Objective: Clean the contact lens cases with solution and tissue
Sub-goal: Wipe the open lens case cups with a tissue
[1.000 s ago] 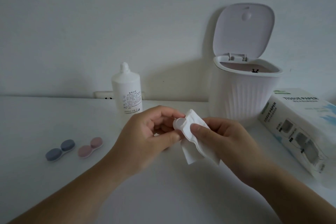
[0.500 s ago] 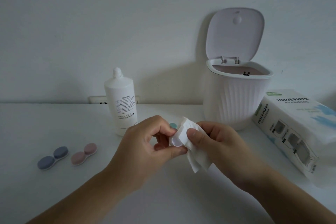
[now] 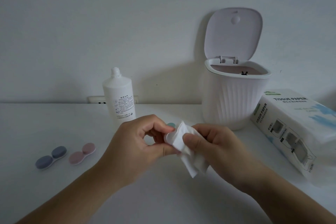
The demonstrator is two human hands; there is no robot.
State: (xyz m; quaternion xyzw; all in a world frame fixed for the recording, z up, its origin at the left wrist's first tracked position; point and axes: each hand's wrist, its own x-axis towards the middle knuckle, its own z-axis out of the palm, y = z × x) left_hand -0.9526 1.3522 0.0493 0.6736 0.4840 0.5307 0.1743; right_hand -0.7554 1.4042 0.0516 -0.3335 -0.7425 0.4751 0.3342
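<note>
My left hand [image 3: 138, 143] pinches a white lens case [image 3: 168, 137] above the white table [image 3: 54, 129]; my right hand [image 3: 216, 147] presses a tissue [image 3: 183, 143] onto it. Blue case [image 3: 51, 157] and pink case [image 3: 82, 153] lie closed at left; solution bottle [image 3: 120, 100] and open bin [image 3: 234, 100] stand against the wall.

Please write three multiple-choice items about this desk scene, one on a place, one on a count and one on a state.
1. Where does the solution bottle stand?
A. Left of the bin
B. On the tissue box
C. Inside the bin

2. How many closed lens cases lie on the table's left side?
A. None
B. Two
C. Four

3. How is the bin's lid?
A. Shut
B. Raised open
C. Lying on the table

Answers: 1 A, the bottle stands by the wall, left of the white bin. 2 B, a blue case and a pink case lie side by side. 3 B, the lid stands upright behind the bin's open mouth.
</note>
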